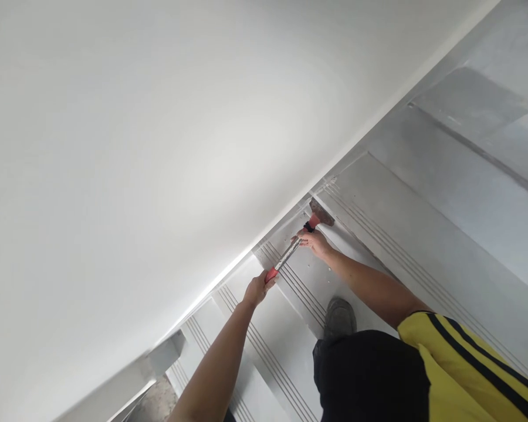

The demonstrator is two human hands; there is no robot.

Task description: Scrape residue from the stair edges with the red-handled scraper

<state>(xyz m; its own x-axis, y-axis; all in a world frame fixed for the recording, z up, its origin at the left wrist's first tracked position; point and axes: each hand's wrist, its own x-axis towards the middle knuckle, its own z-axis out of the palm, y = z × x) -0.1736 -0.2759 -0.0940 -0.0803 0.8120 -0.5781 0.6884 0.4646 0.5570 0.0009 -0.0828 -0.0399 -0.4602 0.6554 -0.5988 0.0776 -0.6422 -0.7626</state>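
A long-handled scraper point(287, 254) slants across the stairs, with a silver shaft, red parts and a wide, stained blade point(322, 213). My left hand point(258, 288) is closed around the red grip at the handle's lower end. Higher up, just below the red head and a black fitting, my right hand point(314, 242) closes around the shaft. The blade is beside the step's riser, near the foot of the white wall; whether its edge touches the surface I cannot tell.
A smooth white wall point(158, 146) fills the upper left. Grey steps point(391, 217) with grooved edges run along it, dust-marked at upper right. My dark shoe point(340, 316) stands on a step, with small crumbs point(329, 269) nearby. A gap point(156, 401) shows at lower left.
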